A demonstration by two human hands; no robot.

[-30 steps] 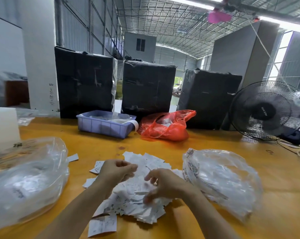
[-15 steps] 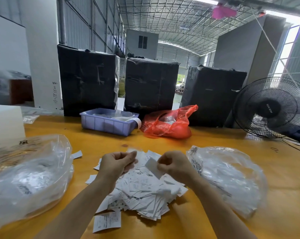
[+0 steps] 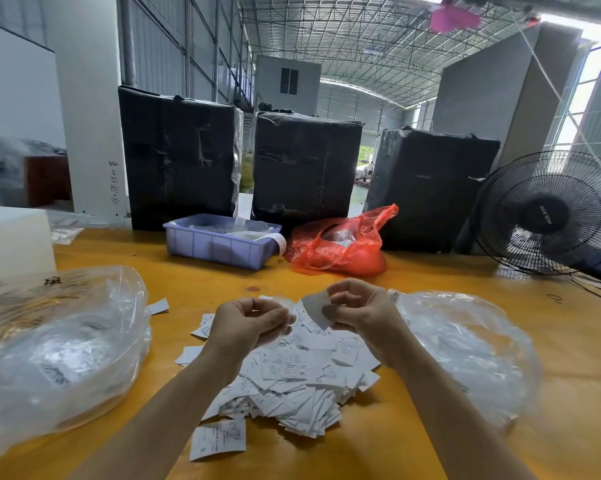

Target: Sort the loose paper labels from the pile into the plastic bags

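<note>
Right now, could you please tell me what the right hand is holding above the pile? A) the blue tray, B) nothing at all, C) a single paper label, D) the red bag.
C: the right hand pinches one paper label above the pile, well apart from the red bag and the blue tray.

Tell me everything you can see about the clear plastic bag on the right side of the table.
The clear plastic bag is thin, glossy and crinkled, lying slumped on its side on the orange table, just right of the label pile. Through the film, white paper slips show inside. Dark print marks its near-left edge, too small to read. The right hand is close beside that edge; whether they touch is unclear.
</note>
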